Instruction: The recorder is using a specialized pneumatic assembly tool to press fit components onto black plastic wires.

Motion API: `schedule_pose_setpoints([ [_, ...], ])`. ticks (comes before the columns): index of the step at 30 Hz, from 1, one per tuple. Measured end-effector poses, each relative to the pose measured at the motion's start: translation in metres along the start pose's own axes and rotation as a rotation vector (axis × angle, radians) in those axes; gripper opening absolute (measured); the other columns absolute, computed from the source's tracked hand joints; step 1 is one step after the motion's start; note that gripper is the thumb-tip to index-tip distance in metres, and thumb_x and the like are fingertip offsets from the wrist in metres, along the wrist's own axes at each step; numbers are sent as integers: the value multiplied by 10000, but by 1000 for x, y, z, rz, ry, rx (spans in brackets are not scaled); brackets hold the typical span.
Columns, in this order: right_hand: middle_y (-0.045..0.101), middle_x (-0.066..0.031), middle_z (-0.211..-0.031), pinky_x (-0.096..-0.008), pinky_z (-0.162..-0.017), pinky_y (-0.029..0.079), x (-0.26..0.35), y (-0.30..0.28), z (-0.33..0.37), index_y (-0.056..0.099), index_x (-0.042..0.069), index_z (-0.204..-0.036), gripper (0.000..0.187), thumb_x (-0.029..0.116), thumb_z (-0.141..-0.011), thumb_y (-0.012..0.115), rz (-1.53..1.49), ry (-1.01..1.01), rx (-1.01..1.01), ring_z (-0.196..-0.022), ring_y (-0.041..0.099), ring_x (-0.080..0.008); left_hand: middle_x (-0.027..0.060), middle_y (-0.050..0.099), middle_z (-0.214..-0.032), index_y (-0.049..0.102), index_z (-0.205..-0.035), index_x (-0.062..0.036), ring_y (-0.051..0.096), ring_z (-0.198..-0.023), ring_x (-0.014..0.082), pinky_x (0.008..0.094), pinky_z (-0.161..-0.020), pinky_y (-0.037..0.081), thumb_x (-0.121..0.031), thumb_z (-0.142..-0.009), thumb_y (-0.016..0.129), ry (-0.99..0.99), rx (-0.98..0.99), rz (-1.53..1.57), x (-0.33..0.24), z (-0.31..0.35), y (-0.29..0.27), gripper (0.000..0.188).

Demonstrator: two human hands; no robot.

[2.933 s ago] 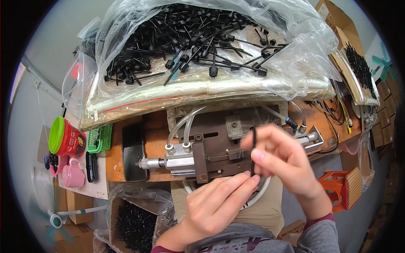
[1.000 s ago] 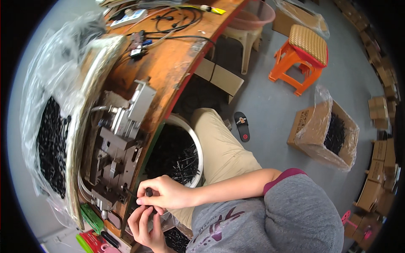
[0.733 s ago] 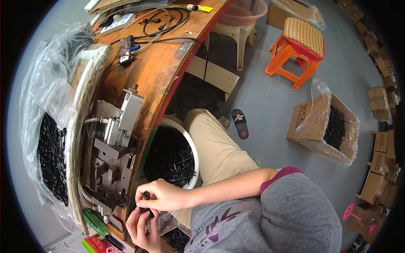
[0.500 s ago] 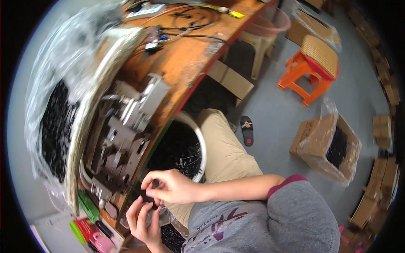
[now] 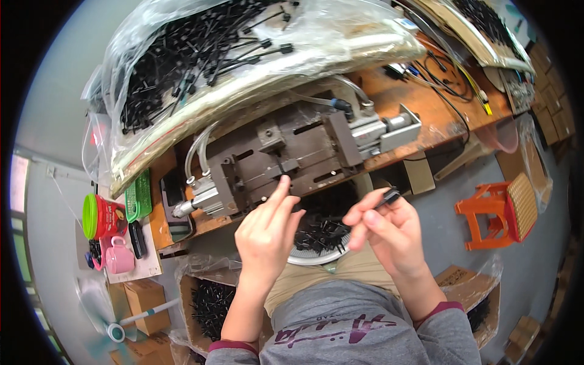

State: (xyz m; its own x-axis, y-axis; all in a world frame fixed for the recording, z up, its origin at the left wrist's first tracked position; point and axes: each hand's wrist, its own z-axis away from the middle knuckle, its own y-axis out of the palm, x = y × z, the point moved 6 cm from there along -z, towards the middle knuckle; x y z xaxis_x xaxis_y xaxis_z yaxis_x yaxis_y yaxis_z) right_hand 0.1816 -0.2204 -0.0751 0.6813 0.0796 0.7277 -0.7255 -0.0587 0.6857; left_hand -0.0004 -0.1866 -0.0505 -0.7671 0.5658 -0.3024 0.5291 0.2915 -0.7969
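My left hand point(image 5: 264, 234) reaches over the front of a dark metal fixture point(image 5: 313, 155) with its index finger stretched out. That fingertip meets or nearly meets a small dark block point(image 5: 286, 168) at the fixture's middle; I cannot tell whether it touches. No object shows in the left hand. To the right, in front of the bench edge, my right hand point(image 5: 392, 234) pinches a small black plastic part point(image 5: 390, 196) between thumb and fingers. Silver cylinders point(image 5: 386, 131) with clear air hoses sit at the fixture's ends. Below the hands, a white bucket point(image 5: 316, 258) holds many black parts.
Behind the fixture, a plastic-lined tray point(image 5: 267, 70) is heaped with black stemmed parts. A green basket point(image 5: 139, 194), red tub point(image 5: 109, 217) and pink mug point(image 5: 120, 255) stand left. A box of black parts point(image 5: 210, 307) is lower left. An orange stool point(image 5: 493, 213) stands right.
The view has swung round to face the bench. My hands, close together before, have parted: the left is now at the fixture, the right is held off to the right with the black part.
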Motion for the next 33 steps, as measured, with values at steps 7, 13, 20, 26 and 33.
schedule_pose_setpoints([
  [7, 681, -206, -990, -261, -623, 576, 0, -1, -14, 567, -3, -1118, 131, 53, -1002, 547, -200, -19, 33, -650, 686, -182, 61, 729, -1186, 733, -902, -69, 652, -608, 184, 279, -578, 523, -126, -708, 841, -4, -11, -13, 7, -14, 4, 230],
  [13, 653, -190, -965, -220, -526, 517, 0, -1, -29, 549, 15, -1126, 132, 69, -1006, 547, -292, 2, 58, -562, 622, -146, 48, 730, -1184, 724, -872, -74, 620, -552, 177, 271, -515, 481, -128, -716, 835, -41, 0, 2, 10, -14, 5, 199],
  [20, 654, -190, -969, -216, -463, 482, -7, -2, -34, 541, 18, -1135, 146, 94, -1011, 553, -381, 62, 84, -513, 583, -133, 171, 688, -1225, 657, -1277, 14, 742, -893, 225, 295, -736, 608, -13, -702, 863, -369, 184, 1017, 13, -3, -8, 612],
  [26, 673, -212, -1109, -223, -528, 514, 7, -8, -42, 612, -2, -1140, 175, 104, -1010, 560, -77, -148, -62, -591, 615, -154, 168, 705, -1134, 751, -1051, 9, 727, -861, 218, 317, -719, 603, 14, -703, 852, -155, 73, 801, 8, -3, -37, 362],
  [33, 574, -345, -1282, -395, -855, 604, 20, 0, -40, 470, -190, -1333, 628, 315, -974, 574, 226, -292, 5, -1102, 668, -382, 204, 623, -1327, 731, -1035, 15, 713, -787, 178, 278, -667, 580, -4, -703, 829, -130, -32, 262, 15, 6, 3, 346],
])
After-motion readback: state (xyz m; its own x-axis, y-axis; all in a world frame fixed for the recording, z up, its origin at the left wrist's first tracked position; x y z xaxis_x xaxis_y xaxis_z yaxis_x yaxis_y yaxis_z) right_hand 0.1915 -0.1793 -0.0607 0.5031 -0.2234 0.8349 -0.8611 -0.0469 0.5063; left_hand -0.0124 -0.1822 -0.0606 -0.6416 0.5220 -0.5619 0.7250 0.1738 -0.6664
